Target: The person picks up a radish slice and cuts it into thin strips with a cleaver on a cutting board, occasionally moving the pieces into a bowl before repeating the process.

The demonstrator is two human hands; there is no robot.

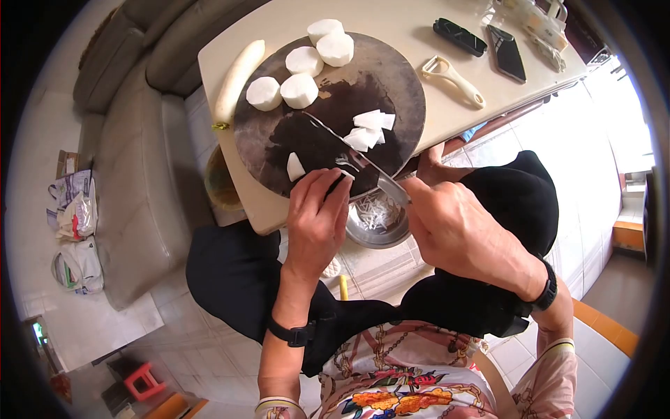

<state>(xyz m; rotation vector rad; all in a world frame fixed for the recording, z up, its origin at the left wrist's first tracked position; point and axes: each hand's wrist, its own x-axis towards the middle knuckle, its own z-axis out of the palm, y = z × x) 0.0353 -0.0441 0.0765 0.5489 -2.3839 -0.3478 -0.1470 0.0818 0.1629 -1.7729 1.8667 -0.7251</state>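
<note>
My right hand (447, 220) is closed round the handle of a kitchen knife (392, 187), whose blade lies across the dark round chopping board (412, 105). My left hand (317, 216) is at the board's near edge, fingers bent and pressed on a small piece of white radish (347, 174); the fingers hide most of it. Just beyond them rests a radish wedge (295, 167). Right of the blade is a heap of thin radish slices (368, 130). Several thick peeled radish chunks (299, 91) stand at the far left of the board.
A whole white radish (239, 82) lies left of the board on the table (265, 218). To the right are a peeler (453, 82), a phone (506, 54) and a black case (460, 37). Below the table edge, a metal bowl (380, 244) holds white shreds. A sofa (132, 181) stands left.
</note>
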